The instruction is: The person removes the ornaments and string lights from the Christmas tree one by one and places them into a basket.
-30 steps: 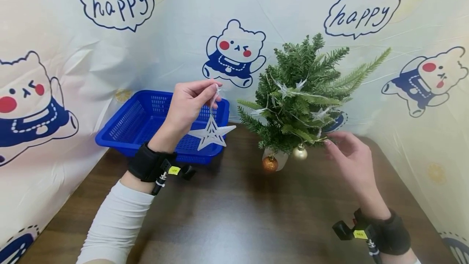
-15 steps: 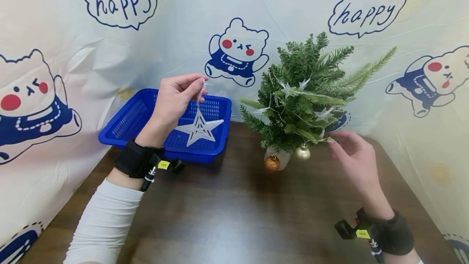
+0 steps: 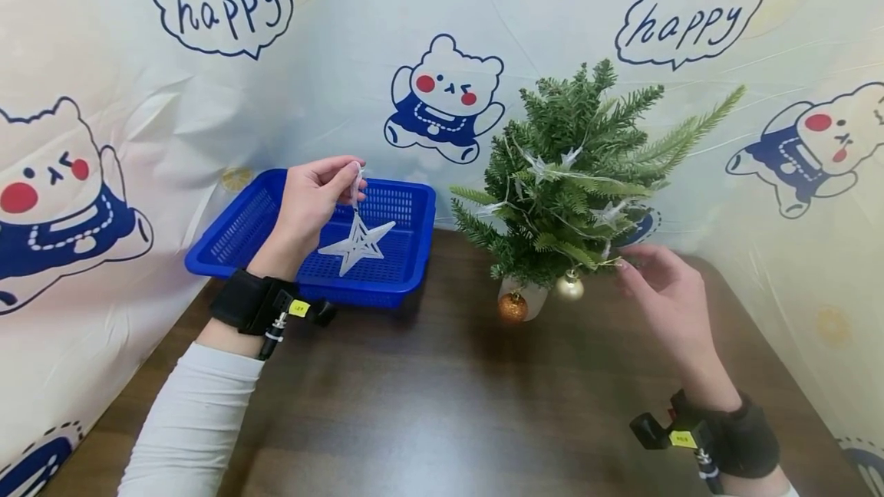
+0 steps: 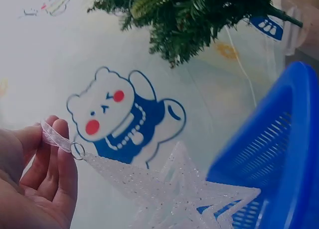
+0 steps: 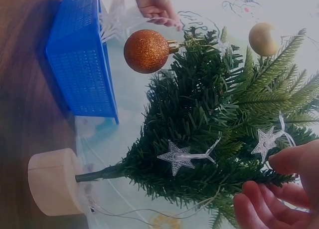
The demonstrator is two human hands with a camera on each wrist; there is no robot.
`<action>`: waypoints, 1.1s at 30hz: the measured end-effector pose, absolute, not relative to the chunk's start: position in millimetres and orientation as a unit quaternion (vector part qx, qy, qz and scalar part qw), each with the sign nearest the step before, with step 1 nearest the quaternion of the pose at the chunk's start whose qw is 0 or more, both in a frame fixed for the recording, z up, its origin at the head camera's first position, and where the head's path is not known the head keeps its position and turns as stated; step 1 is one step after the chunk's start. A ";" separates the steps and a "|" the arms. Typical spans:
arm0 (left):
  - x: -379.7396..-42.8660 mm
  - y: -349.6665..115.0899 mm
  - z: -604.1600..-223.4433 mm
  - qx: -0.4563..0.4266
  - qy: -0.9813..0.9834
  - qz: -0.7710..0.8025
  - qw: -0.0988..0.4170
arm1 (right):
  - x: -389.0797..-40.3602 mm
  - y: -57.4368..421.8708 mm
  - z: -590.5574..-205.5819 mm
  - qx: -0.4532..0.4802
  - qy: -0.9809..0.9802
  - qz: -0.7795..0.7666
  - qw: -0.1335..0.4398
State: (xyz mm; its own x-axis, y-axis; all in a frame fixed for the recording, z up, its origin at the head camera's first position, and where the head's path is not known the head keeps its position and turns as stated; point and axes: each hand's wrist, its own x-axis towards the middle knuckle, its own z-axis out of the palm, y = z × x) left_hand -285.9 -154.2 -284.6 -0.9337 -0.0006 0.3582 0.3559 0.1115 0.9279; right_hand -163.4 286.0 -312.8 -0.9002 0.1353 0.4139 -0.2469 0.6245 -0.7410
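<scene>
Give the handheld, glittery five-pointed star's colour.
The star is white with sparkly flecks, clearest in the left wrist view.

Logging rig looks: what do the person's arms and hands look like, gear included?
Left hand and right hand bare. Black wristbands carry small black blocks, yellow labels (text unreadable) and short black connectors. White sleeve on left forearm; only a white edge shows on right.

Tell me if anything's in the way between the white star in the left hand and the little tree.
Only the tree-side rim of the blue basket, low down, lies between; whether the white star would clear it is hard to tell. Past that, nothing visible blocks the way from the left hand to the tree.
</scene>
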 end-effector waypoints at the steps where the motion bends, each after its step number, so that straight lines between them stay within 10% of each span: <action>1: -286.7 -155.5 -287.6 -0.115 -0.735 -0.655 0.130 | -163.3 285.9 -312.9 0.032 -0.874 0.432 0.221; 33: -308.6 -220.9 -357.1 0.092 -0.773 -0.622 0.083 | -165.9 286.7 -314.7 0.039 -0.869 0.439 0.227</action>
State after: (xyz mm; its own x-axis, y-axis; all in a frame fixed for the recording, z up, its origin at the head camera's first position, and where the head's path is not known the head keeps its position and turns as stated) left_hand -308.6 -220.9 -357.1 -0.9694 -0.2453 0.0130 -0.0397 0.2086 0.9772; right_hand -165.9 286.7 -314.7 -0.8940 0.1308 0.4286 -0.2675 0.6117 -0.7445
